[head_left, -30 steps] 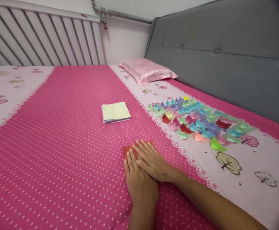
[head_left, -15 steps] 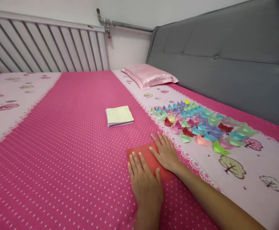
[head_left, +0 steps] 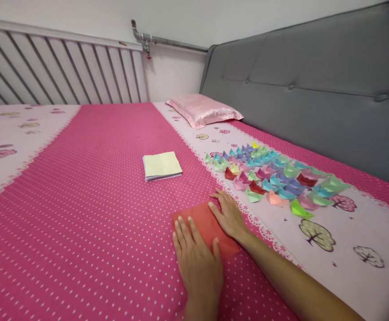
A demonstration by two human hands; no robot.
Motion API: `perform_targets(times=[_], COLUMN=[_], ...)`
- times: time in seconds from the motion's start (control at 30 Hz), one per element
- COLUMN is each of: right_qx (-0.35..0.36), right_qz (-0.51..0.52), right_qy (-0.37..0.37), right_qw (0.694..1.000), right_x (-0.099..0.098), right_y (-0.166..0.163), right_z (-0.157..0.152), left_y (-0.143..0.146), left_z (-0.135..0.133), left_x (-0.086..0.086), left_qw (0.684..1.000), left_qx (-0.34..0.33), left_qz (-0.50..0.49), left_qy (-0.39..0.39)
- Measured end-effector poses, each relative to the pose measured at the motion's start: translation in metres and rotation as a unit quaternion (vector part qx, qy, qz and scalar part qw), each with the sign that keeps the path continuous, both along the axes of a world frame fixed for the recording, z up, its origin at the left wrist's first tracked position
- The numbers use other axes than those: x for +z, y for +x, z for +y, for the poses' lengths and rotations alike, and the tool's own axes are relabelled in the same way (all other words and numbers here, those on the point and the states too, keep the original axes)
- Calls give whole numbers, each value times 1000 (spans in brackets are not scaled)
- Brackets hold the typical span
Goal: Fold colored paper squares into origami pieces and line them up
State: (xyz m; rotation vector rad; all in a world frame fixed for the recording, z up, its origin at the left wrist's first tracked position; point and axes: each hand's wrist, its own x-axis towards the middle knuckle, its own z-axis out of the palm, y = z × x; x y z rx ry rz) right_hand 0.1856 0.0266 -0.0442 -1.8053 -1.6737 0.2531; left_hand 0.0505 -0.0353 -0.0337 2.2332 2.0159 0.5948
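Note:
A sheet of red paper (head_left: 208, 218) lies flat on the pink dotted bedsheet (head_left: 107, 232). My left hand (head_left: 197, 258) rests palm down over its left and near part, fingers stretched out. At the paper's right edge is my right hand (head_left: 229, 216), its thumb on the sheet and its fingers slightly bent, holding nothing. Both hands partly cover the paper. Beyond them lies a stack of pale yellow paper (head_left: 163, 164), untouched.
Several rows of small folded paper boats (head_left: 275, 180) in many colours stand on the bed to the right. A pink satin pillow (head_left: 203, 109) lies farther back, beside the grey padded headboard (head_left: 301, 89). A white radiator (head_left: 64, 67) lines the far wall.
The view has shifted slightly, so everything sits a little lower and more to the left. My right hand's fingers have bent and drawn towards the paper's right edge. My left hand stays flat.

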Motion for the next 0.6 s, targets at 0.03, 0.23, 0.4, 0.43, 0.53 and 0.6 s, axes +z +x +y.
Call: perform_targets(times=[0.03,0.23,0.4,0.43,0.53,0.6], right_qx=[2,62,186,194,175,157], right_qz=[45,345,310,288,230,187], right_qy=[4,-27,-81,-85,-123,-172], right_qw=[999,936,929,934,949,954], right_x=[2,18,20,21,30,43], right_y=[3,20,13,12,13,19], right_z=[2,9,11,12,9,4], left_y=[0,4,6,6,5,5], left_z=[0,-1,-2,-2,-1,-1], left_x=[0,2,11,13,18,20], left_qw=[1000,998,992,991,986,984], left_qx=[2,22,49,54,69,75], left_qz=[-6,-64,-116,-125,-149,-163], left_qy=[3,18,10,4,-13,-17])
